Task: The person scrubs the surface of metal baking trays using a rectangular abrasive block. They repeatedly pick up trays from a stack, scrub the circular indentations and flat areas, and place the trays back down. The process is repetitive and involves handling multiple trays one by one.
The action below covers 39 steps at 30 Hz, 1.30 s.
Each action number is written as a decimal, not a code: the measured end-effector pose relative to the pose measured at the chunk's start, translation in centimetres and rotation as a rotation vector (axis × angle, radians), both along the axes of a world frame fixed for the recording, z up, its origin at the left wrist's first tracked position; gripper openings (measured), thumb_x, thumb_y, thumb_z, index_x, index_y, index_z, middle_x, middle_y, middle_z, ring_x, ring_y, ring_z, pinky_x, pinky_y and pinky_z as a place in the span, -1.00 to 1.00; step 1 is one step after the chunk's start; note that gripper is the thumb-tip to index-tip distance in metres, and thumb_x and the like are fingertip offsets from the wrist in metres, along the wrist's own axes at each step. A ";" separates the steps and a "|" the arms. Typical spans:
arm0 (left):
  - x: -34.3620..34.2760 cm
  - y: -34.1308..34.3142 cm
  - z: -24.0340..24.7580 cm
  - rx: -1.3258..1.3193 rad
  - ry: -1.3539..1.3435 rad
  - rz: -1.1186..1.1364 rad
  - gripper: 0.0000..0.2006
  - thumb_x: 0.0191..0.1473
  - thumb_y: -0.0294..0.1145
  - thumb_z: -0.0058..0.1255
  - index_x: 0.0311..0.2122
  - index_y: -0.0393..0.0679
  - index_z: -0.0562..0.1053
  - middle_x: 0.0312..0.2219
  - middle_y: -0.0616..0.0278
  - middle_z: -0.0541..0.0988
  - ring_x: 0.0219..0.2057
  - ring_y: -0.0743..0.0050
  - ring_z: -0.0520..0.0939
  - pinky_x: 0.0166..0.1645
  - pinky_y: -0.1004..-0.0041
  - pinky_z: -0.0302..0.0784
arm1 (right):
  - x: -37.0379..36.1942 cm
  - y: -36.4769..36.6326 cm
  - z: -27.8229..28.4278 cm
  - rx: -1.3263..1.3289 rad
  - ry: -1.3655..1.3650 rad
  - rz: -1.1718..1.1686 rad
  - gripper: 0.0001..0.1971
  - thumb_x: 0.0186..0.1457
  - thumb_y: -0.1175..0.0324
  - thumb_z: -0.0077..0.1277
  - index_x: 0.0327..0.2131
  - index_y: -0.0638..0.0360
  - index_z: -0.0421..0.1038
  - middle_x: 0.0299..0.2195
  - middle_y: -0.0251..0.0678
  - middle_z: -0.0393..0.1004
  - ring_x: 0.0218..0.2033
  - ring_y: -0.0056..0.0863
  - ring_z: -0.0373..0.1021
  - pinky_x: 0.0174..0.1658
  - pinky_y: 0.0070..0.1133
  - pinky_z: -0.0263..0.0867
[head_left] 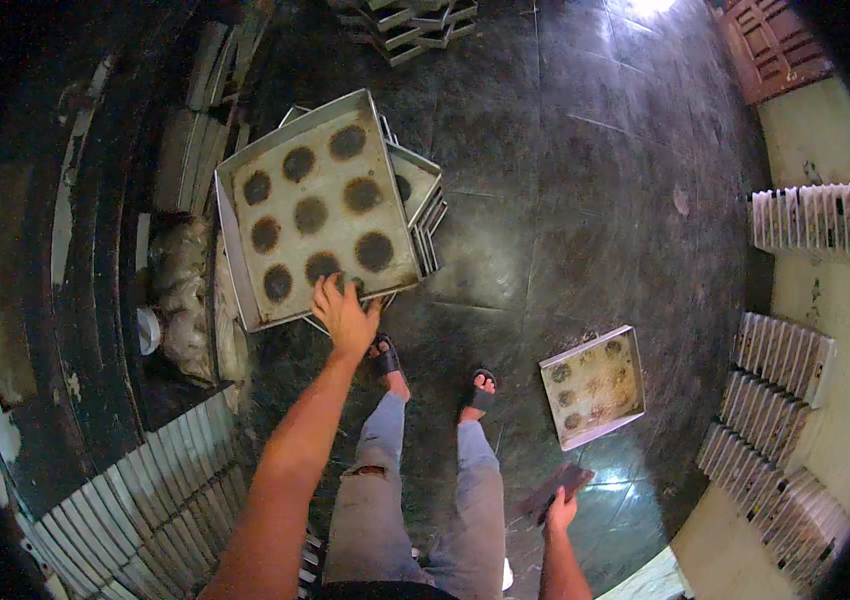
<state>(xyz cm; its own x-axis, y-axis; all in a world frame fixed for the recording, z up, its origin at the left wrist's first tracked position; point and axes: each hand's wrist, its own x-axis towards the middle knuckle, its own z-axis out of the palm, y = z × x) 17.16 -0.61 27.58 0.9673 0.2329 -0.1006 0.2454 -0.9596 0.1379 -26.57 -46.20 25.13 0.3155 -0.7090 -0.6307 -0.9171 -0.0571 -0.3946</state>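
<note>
A large square metal tray [335, 232] with rows of round dark scorch marks lies tilted on a stack of similar trays [423, 185], left of centre. My left hand [347, 318] is closed over its near rim, the fingers reaching inside beside the nearest marks. A small dark patch at the fingertips is too unclear to name. Low on the right, my right hand [562, 508] grips a dark, flat, brownish piece [557, 488]; whether it is cloth or a stiff sheet I cannot tell. Beyond that hand, a smaller-looking square tray [595, 386] with similar spots and brown crumbs rests on the floor.
Rows of stacked trays stand along the right wall [813, 218] and at lower left [145, 490]. More trays [407, 30] are piled at the far end. Bulging pale sacks [183, 300] sit left of the big tray. My sandaled feet stand on the dark floor [585, 220].
</note>
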 end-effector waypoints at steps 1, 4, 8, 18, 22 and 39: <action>0.3 -0.1 -0.4 0.030 0.080 0.024 -0.26 -0.06 -0.15 0.25 0.21 -0.18 0.24 0.24 -0.16 0.15 0.29 -0.26 0.08 0.31 -0.21 -0.09 | -3.1 -1.7 0.1 0.074 -0.037 -0.058 -0.60 0.21 0.27 0.06 0.00 0.40 0.43 -0.08 -0.11 0.55 -0.08 -0.26 0.45 0.04 -0.39 0.30; -3.1 -1.3 -1.0 0.104 -0.160 0.207 -0.26 -0.03 -0.12 0.23 0.23 -0.15 0.24 0.27 -0.17 0.12 0.31 -0.29 0.05 0.33 -0.24 -0.13 | -3.1 -2.5 4.6 0.036 0.109 -0.074 -0.61 0.19 0.28 0.08 -0.03 0.41 0.44 -0.17 -0.13 0.57 -0.15 -0.24 0.48 -0.01 -0.39 0.33; -13.4 -10.6 4.7 -0.184 -0.008 0.243 -0.14 -0.07 -0.20 0.24 0.31 -0.21 0.09 0.33 -0.24 0.01 0.37 -0.32 -0.03 0.38 -0.11 -0.09 | -4.9 -7.4 8.0 0.000 0.096 0.013 -0.61 0.11 0.31 0.14 -0.08 0.43 0.46 -0.17 -0.10 0.57 -0.17 -0.29 0.48 -0.05 -0.40 0.35; -33.1 -20.4 14.0 -1.056 0.623 0.057 -0.68 0.12 -0.14 0.10 -0.26 -0.24 0.58 -0.40 -0.01 0.64 -0.28 0.06 0.68 -0.13 0.17 0.53 | 11.8 -11.6 13.8 0.057 -0.074 0.457 -0.30 -0.04 0.16 0.30 0.12 0.41 0.34 0.03 0.03 0.47 0.06 -0.05 0.38 0.12 -0.29 0.29; -31.6 -19.3 14.8 -0.982 -0.045 -0.061 -0.73 0.09 -0.32 0.14 -0.16 -0.29 0.55 -0.42 0.05 0.62 -0.27 0.13 0.67 -0.12 0.22 0.55 | 18.2 -8.1 20.2 0.095 -0.174 0.819 -0.16 -0.03 0.05 0.33 0.20 0.43 0.24 0.11 0.07 0.39 0.09 -0.01 0.33 0.13 -0.26 0.28; -98.1 -19.6 25.5 -0.559 -0.505 2.379 -0.63 0.10 -0.07 0.01 -0.22 -0.19 0.58 -0.38 -0.03 0.62 -0.29 0.00 0.65 -0.24 0.09 0.54 | 16.6 25.6 30.4 0.423 -0.500 1.880 -0.37 0.13 0.26 0.20 0.21 0.37 0.28 0.06 -0.06 0.46 -0.06 -0.13 0.37 0.04 -0.25 0.34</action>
